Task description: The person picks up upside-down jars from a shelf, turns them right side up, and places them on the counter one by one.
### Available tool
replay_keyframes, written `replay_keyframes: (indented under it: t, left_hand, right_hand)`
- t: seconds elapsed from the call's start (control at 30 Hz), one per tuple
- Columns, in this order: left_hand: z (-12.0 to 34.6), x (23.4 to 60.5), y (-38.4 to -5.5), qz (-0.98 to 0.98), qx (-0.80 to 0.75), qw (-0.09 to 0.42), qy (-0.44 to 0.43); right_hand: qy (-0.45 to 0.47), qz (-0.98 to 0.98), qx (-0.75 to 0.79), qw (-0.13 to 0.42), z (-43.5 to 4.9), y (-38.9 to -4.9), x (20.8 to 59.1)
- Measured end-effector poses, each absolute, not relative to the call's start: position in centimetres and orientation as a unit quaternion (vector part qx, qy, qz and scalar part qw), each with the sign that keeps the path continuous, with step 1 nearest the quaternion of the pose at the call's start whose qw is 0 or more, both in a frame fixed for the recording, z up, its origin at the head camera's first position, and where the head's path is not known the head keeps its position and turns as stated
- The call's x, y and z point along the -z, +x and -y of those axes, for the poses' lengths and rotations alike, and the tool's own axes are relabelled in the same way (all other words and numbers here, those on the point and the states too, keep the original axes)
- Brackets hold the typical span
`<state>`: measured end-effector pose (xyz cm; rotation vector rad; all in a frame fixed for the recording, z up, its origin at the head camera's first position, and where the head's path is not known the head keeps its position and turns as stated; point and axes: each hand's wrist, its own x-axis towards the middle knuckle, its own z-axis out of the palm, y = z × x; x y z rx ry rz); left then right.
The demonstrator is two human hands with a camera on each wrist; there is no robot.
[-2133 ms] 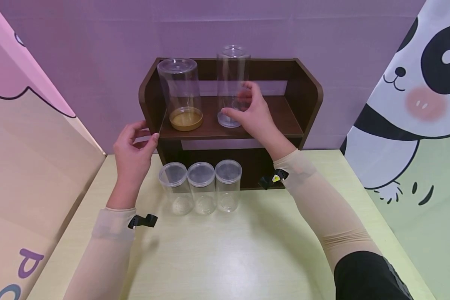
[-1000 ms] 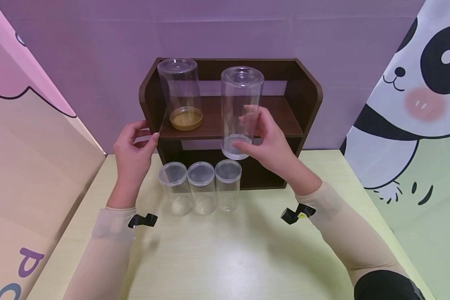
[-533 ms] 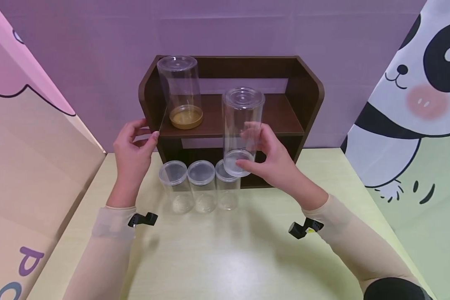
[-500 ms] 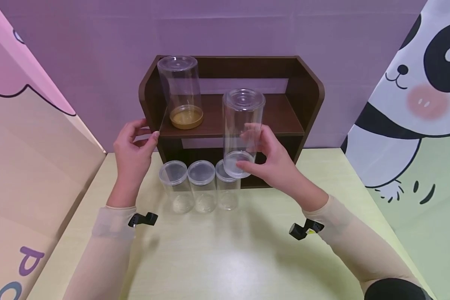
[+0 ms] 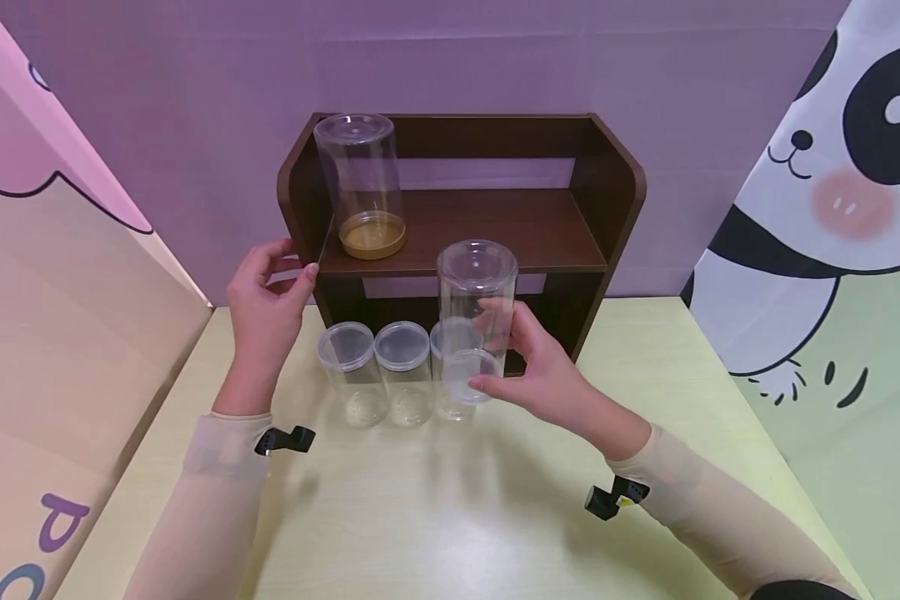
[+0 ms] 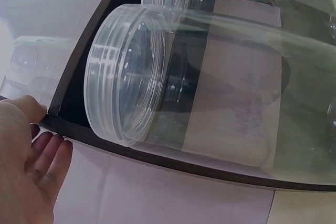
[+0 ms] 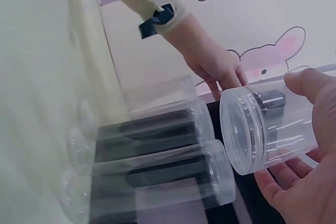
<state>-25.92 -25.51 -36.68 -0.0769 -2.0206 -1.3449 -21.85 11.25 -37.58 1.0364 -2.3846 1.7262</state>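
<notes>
My right hand (image 5: 547, 375) grips a tall clear plastic jar (image 5: 477, 279) near its base. The jar is inverted, lid end down, and in the head view it overlaps the rightmost of three lidded clear jars (image 5: 402, 367) standing in a row on the table. In the right wrist view, the thumb lies over the held jar (image 7: 278, 124) and the fingers under it. My left hand (image 5: 270, 292) pinches the left side of a dark brown two-level shelf (image 5: 502, 225), thumb at its front edge. Another inverted clear jar (image 5: 356, 179) stands on the upper level, at the left.
The pale wooden table (image 5: 390, 517) spreads out in front of the shelf. A purple backdrop (image 5: 450, 58) hangs close behind it. Printed panels flank the table, one with a panda (image 5: 855, 175) on the right. Each wrist carries a small black camera (image 5: 285, 439).
My right hand has lifted the clear jar off the upper shelf and brought it forward and down in front of the table jars. My left hand has stayed at the shelf's side.
</notes>
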Motion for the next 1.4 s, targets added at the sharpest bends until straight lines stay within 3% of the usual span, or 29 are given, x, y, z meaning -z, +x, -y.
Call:
replay_keyframes:
  t: [0.63, 0.87, 0.97, 1.1, 1.3, 1.4]
  left_hand:
    - [25.6, 37.0, -25.9, 0.768, 0.533, 0.355, -0.026]
    - [24.2, 36.0, -24.6, 0.669, 0.567, 0.48, -0.029]
    - [23.0, 35.3, -23.7, 0.65, 0.567, 0.499, -0.078]
    - [21.0, 34.5, -22.1, 0.691, 0.56, 0.426, -0.165]
    - [18.0, 33.9, -20.1, 0.725, 0.591, 0.225, -0.272]
    - [17.0, 33.8, -19.6, 0.72, 0.602, 0.148, -0.313]
  right_hand:
    - [0.327, 0.767, -0.552, -0.006, -11.2, -20.0, 39.7]
    - [0.336, 0.761, -0.556, -0.012, -11.0, -19.6, 40.0]
    - [0.339, 0.76, -0.555, -0.014, -10.9, -19.4, 40.1]
    - [0.349, 0.757, -0.552, -0.017, -10.7, -19.3, 40.4]
    - [0.368, 0.752, -0.547, -0.018, -10.3, -19.0, 40.9]
    - [0.371, 0.749, -0.548, -0.02, -10.2, -18.9, 41.0]
